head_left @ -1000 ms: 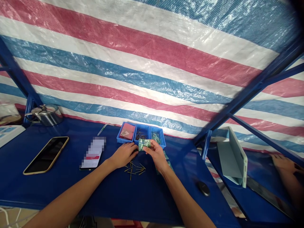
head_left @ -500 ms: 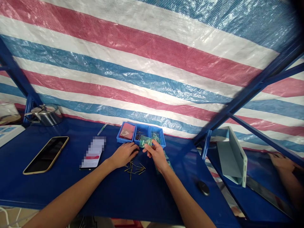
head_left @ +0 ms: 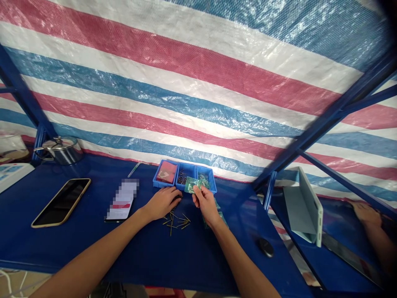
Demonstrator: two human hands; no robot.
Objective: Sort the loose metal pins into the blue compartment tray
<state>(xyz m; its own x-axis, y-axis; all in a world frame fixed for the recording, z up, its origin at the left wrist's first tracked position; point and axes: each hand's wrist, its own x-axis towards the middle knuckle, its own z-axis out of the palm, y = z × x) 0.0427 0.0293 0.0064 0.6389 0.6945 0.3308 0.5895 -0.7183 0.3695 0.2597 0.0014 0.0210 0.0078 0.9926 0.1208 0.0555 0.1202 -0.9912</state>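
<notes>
My right hand point(head_left: 205, 203) pinches a small clear plastic packet with green print point(head_left: 191, 185) between thumb and fingers, just above the front edge of the blue bins. Beside it, my left hand point(head_left: 163, 202) rests low over the table, fingers curled together; something dark shows at its fingertips, too hidden to name. Several thin, gold-and-dark pieces like small drill bits point(head_left: 171, 225) lie loose below that hand. The middle bin point(head_left: 186, 166) contains more thin dark pieces. Similar green packets point(head_left: 203, 179) fill the right bin, and others point(head_left: 221, 217) lie partly behind my right wrist.
Pinkish-red cards or packets point(head_left: 166, 171) lie in the left bin. Left are a lit phone point(head_left: 119, 205), a dark phone point(head_left: 62, 203), a pen point(head_left: 134, 169) and a metal pot point(head_left: 63, 151). A black round object point(head_left: 265, 246) lies right. Another person's hand point(head_left: 366, 213) is beyond the frame.
My right hand has shifted slightly right with the packet, away from my left fingers. The left hand stays nearly where it was.
</notes>
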